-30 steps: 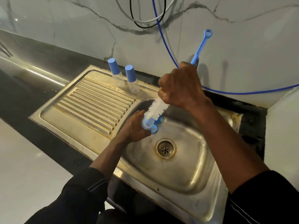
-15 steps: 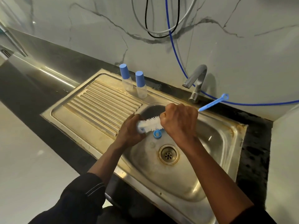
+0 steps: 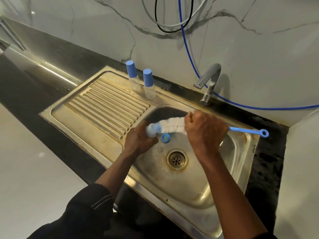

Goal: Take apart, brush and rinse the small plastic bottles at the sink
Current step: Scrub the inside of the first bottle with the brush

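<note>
Now brushing is the step in hand. Two capped bottles [image 3: 132, 76] stand untouched at the back of the drainboard. The left grip [image 3: 138, 141] is curled round a small bottle piece [image 3: 151, 131], blurred and mostly hidden, over the sink [image 3: 198, 187]. The brush [image 3: 172, 126] has its white bristles at the piece's mouth, and a loose blue cap [image 3: 165, 137] lies just beside. The right grip [image 3: 205, 131] is clenched round the brush. A rinse probably follows, which calls for opening the tap [image 3: 209, 80].
</note>
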